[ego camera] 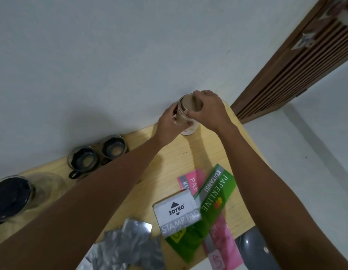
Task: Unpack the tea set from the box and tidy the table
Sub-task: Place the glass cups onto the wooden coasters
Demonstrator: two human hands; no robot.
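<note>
A clear glass jar (190, 128) stands at the far edge of the wooden table (169, 162), against the white wall. My left hand (170, 121) wraps around its left side. My right hand (206, 109) is over its mouth, fingers pinching something at the rim; what they pinch is hidden. Two glass tea cups (83, 160) (113, 147) with dark handles stand side by side along the wall at the left. A glass teapot (11, 197) with a dark lid sits at the far left edge of the view.
A white Joyko stamp pad box (176, 213) lies on green (214, 203) and pink (192, 181) Paperline receipt books near the front. Crumpled silver wrapping (128, 244) lies at the front edge. A grey chair seat (255, 250) shows at lower right, a slatted wooden door (290, 61) at upper right.
</note>
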